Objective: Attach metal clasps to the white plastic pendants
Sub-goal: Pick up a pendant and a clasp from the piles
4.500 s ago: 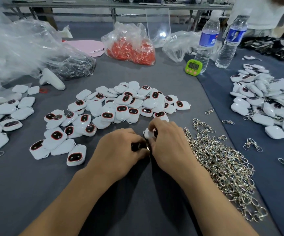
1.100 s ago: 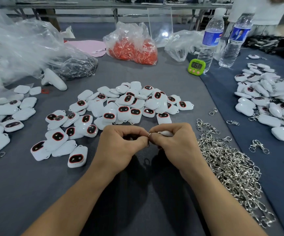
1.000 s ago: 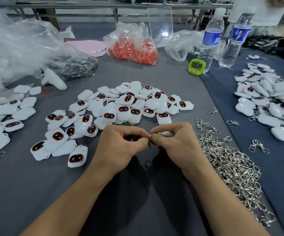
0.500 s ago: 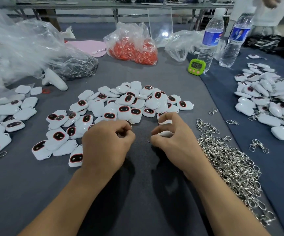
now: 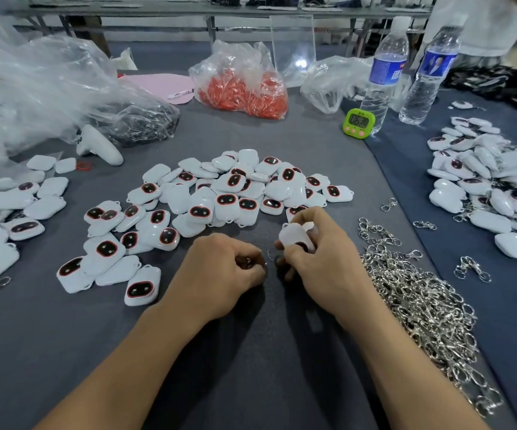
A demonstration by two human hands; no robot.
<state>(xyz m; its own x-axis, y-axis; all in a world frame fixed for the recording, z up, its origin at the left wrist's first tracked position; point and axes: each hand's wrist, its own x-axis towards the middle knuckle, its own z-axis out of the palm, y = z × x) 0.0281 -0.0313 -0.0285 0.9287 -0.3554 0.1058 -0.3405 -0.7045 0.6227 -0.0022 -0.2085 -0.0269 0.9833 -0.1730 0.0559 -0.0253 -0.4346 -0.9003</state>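
The right hand (image 5: 322, 268) curls its fingers round a white rounded plastic pendant (image 5: 294, 237) just above the grey surface (image 5: 251, 367), seemingly offering its loop to the left hand (image 5: 223, 274), whose tightly curled fingers hide whatever they pinch, with silver metal clasps (image 5: 421, 305) heaped within reach.

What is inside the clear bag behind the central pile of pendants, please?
The clear bag holds a heap of small orange-red pieces. Crinkled plastic blurs them, so their kind and anything beneath stay hidden.
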